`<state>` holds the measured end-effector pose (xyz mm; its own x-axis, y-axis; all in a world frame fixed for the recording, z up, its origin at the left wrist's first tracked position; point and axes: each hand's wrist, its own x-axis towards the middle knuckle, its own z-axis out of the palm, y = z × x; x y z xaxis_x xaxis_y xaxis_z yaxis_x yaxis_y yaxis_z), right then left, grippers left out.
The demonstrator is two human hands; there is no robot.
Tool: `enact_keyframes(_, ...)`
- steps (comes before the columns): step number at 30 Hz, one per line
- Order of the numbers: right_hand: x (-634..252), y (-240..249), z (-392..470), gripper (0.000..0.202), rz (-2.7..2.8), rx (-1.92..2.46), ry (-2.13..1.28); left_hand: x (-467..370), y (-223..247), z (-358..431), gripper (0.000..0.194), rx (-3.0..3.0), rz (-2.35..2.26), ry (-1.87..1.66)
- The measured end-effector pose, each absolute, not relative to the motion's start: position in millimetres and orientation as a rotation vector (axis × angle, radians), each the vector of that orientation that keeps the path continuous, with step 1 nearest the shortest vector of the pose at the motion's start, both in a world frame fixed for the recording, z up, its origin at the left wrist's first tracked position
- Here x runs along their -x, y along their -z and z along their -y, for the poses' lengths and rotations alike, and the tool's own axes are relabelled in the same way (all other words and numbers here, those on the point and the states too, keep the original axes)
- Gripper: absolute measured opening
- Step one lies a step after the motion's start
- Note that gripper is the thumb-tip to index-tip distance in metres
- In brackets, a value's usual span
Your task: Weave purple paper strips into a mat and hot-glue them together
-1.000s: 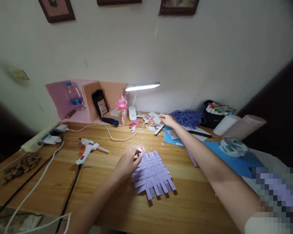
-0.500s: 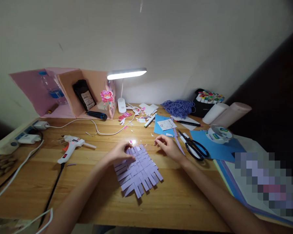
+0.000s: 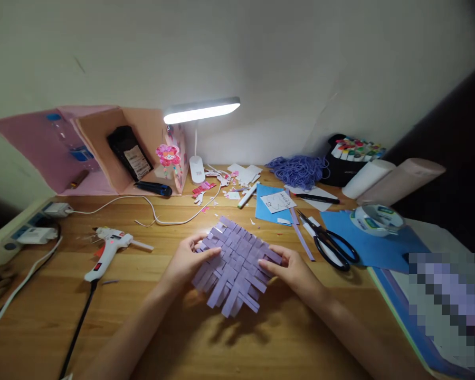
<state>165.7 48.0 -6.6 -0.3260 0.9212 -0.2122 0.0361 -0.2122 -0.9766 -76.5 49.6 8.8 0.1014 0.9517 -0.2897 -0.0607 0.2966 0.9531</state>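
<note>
A woven square of purple paper strips [image 3: 237, 264] is held up over the wooden table [image 3: 182, 338], its loose strip ends sticking out and its shadow falling below it. My left hand [image 3: 190, 261] grips its left side, thumb on top and fingers underneath. At the right edge, my right hand [image 3: 291, 266] pinches it the same way, with the fingertips partly hidden beneath the paper.
A glue gun [image 3: 106, 253] with a black cord lies at left. Black scissors [image 3: 328, 240], purple strips and blue paper [image 3: 406, 243] with tape rolls lie at right. Behind are a lit lamp [image 3: 201, 111], paper scraps, purple yarn [image 3: 298, 171], markers and a pink box [image 3: 19, 142].
My right hand, open and apart before, has taken hold of the woven paper's right side. The weave has been lifted and turned. The view has come slightly closer.
</note>
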Motion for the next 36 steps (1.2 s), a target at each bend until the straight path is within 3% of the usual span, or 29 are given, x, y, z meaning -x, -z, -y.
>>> enact_keyframes(4, -172, 11, -50, 0.033, 1.351, 1.217, -1.625, 69, -16, -47, 0.042, -1.014, -1.2, -0.925)
enact_keyframes(13, -176, 2, -50, 0.029, 1.418, 1.285, -1.618, 71, -12, -48, 0.044, -0.985, -1.326, -0.852)
enact_keyframes(20, -180, 1, -53, 0.028, 1.42, 1.278, -1.648, 66, -11, -42, 0.033, -0.851, -1.135, -0.766)
enact_keyframes(28, -175, 1, -50, 0.035, 1.259, 1.249, -1.694, 61, -5, -39, 0.04, -0.792, -1.278, -0.733)
enact_keyframes(36, -180, 1, -54, 0.027, 1.407, 1.315, -1.57, 59, -8, -37, 0.04, -0.963, -1.271, -0.653)
